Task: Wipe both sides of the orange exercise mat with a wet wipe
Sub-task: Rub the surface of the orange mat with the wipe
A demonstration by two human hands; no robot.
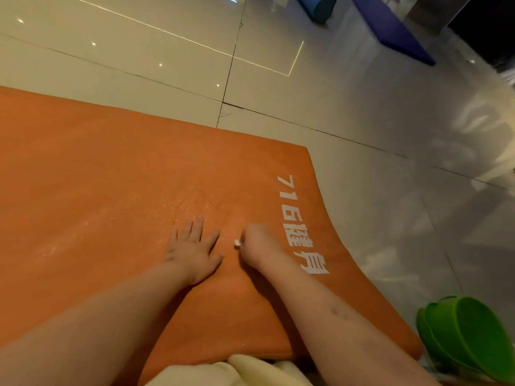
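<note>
1. Because the mat (97, 176) could slide, the left hand (192, 252) lies flat on it, fingers spread.
2. Right hand (259, 243) grips the wadded wipe (237, 243), pressed onto the mat near its lettered edge.

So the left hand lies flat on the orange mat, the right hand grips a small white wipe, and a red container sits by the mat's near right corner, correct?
Not quite: the head view shows the container is green, not red. The rest stands: the left hand lies flat on the orange mat and the right hand grips a small white wipe.
</note>
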